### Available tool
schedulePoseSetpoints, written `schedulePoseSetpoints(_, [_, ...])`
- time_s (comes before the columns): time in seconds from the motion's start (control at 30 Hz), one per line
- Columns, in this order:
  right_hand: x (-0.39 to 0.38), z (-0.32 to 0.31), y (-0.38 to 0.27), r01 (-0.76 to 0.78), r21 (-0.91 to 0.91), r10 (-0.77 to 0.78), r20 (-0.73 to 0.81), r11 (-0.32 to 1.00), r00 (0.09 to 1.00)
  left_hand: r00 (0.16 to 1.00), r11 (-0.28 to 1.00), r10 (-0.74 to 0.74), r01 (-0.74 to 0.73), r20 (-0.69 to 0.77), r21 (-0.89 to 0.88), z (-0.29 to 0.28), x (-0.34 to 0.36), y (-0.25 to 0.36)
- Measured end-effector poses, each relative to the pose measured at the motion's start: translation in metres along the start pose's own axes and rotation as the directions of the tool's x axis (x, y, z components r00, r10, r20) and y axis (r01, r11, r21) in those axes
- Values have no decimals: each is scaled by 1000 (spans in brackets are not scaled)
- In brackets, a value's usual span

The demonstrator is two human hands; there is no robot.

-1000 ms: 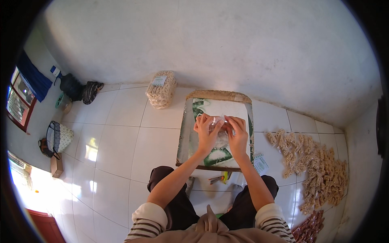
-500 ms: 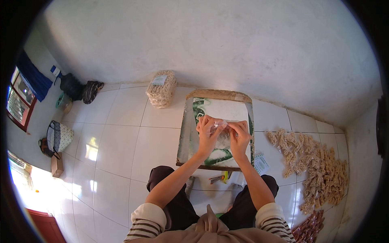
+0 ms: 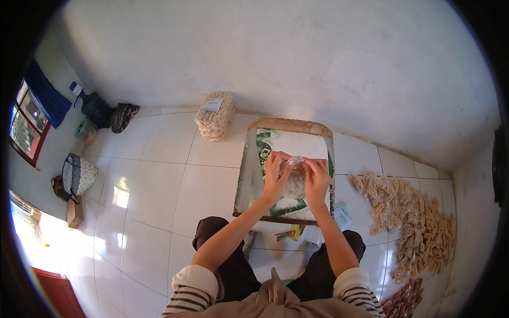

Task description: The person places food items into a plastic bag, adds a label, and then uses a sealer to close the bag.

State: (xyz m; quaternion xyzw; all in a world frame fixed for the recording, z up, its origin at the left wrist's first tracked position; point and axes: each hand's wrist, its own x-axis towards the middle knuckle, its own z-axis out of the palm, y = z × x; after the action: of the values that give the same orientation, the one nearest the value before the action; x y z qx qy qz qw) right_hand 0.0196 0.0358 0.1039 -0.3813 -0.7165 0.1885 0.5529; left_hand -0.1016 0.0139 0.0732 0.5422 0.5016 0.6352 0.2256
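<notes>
A clear plastic bag [image 3: 295,186] hangs between my hands over a low table [image 3: 243,191], whose top carries a white and green sheet [image 3: 305,142]. My left hand [image 3: 275,172] pinches the left side of the bag's mouth. On the other side, my right hand [image 3: 317,177] grips the bag's edge with fingers bent. The film is bunched and shiny between my fingertips. Something pale shows through the lower part of the bag, but I cannot make out what it is.
A stack of packed beige snacks [image 3: 216,117] with a label stands by the wall. Many small beige packets [image 3: 424,228] lie on the right floor, with reddish-brown packets [image 3: 403,302] nearer. Printed cards [image 3: 343,216] lie beside the table; tools with coloured handles [image 3: 295,232] lie before it.
My hands have drawn the bag's mouth closer together, and the right hand has turned lower around its side. More of the bag's body shows now. The view has shifted slightly.
</notes>
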Motion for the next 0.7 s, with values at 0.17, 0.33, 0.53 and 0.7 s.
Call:
schedulePoseSetpoints(0.17, [-3,6,1,-22,-26,21,-36,999,999,1000,998,-5,4,17,67,1,0,-1])
schedulePoseSetpoints(0.33, [-4,6,11,-86,128,89,-18,988,996,995,999,36,-32,-97,38,10,0,4])
schedulePoseSetpoints(0.53, [2,0,14,-153,174,141,84,973,987,993,985,34,-13,-117,174,9,-1,-2])
schedulePoseSetpoints(0.7, [4,-7,1,-162,160,134,170,974,976,995,992,-43,53,-87,117,5,0,1])
